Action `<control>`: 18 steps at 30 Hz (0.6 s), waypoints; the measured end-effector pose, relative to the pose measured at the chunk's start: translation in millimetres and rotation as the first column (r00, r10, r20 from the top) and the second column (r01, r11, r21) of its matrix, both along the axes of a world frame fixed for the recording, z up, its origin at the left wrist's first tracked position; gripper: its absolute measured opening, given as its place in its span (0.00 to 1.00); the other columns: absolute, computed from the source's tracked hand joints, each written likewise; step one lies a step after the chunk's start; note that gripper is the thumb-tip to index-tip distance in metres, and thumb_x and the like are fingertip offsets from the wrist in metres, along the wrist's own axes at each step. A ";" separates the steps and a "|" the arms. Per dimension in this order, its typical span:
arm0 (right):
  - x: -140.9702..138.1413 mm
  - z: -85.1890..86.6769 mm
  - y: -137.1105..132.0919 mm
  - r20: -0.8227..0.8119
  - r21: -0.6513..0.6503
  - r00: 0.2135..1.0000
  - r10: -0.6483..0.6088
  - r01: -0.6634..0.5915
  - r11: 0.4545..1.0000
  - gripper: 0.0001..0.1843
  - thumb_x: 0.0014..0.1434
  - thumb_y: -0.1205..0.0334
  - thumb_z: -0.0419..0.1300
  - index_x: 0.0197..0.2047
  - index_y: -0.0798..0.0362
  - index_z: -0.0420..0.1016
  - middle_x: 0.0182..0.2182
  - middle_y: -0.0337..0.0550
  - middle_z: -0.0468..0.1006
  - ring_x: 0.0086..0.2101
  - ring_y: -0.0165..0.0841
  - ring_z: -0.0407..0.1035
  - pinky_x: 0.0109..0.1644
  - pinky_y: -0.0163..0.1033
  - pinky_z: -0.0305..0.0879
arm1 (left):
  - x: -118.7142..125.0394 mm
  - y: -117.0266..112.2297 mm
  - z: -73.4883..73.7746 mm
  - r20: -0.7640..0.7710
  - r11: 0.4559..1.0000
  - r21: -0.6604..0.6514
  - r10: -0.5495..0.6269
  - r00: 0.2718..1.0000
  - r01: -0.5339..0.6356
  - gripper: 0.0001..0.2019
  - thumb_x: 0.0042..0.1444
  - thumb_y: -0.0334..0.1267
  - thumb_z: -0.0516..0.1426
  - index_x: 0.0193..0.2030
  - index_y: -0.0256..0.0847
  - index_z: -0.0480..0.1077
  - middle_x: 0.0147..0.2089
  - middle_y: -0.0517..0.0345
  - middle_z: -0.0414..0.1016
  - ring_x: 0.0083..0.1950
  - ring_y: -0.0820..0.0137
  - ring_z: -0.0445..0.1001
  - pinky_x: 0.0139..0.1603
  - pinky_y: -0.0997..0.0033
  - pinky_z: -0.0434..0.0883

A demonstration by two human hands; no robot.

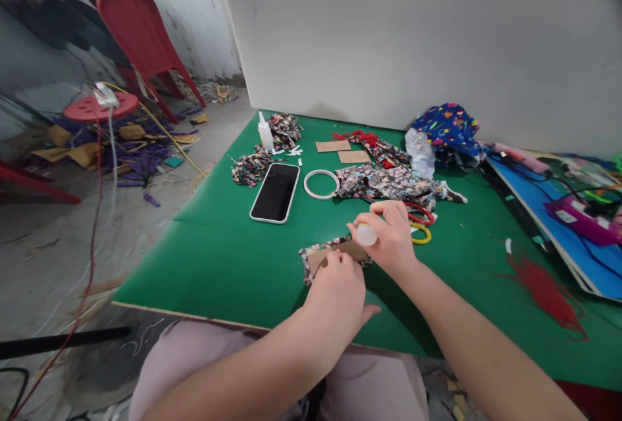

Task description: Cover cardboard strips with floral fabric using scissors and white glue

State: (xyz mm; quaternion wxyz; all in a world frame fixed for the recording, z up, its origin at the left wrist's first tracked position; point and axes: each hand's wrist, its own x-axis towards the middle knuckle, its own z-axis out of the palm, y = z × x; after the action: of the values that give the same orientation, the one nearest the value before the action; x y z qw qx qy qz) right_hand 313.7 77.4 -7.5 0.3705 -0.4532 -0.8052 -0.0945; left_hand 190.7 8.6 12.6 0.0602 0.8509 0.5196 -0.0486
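right fingers (394, 215) clamp a whitish plastic bottle (366, 234); under the left fingers (340, 259), grip unclear, a flat brown cardboard piece (354, 251) lies on multicoloured floral fabric (306, 264). overtight squeezing could flood the cardboard; slack left pressure could skew it.

Brown cardboard (354, 252) flat on floral fabric (306, 267), white bottle (366, 234) aslant just above.
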 end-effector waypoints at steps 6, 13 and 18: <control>1.7 -1.9 5.2 0.024 -0.049 0.992 0.123 -0.122 0.991 0.05 0.52 0.64 0.56 0.25 0.50 0.67 0.35 0.42 0.73 0.46 0.36 0.62 0.53 0.47 0.57 | 1.8 -1.3 1.2 -0.008 1.000 -0.020 0.012 1.000 -0.012 0.34 0.43 0.58 0.57 0.47 0.27 0.66 0.43 0.37 0.68 0.43 0.55 0.66 0.34 0.65 0.68; 4.6 -5.5 7.5 0.084 -0.146 0.987 0.139 -0.126 0.981 0.08 0.57 0.62 0.50 0.27 0.50 0.66 0.25 0.38 0.74 0.36 0.32 0.69 0.56 0.49 0.53 | 2.2 0.3 2.8 -0.020 0.998 -0.055 0.008 1.000 -0.009 0.34 0.44 0.58 0.57 0.47 0.26 0.66 0.45 0.35 0.67 0.46 0.54 0.65 0.36 0.65 0.68; 3.7 -1.6 5.4 0.035 -0.255 0.999 -0.017 0.025 0.967 0.11 0.55 0.54 0.52 0.25 0.50 0.64 0.19 0.38 0.70 0.23 0.30 0.66 0.34 0.37 0.62 | 1.8 -0.5 0.6 -0.008 0.999 -0.045 0.007 1.000 -0.008 0.34 0.44 0.57 0.57 0.46 0.26 0.66 0.43 0.37 0.67 0.45 0.54 0.65 0.34 0.66 0.68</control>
State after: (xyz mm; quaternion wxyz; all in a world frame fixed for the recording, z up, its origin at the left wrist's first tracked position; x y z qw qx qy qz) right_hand 317.4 82.8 -9.1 0.2946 -0.5041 -0.8118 -0.0013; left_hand 192.4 8.1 13.2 0.0776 0.8472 0.5217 -0.0634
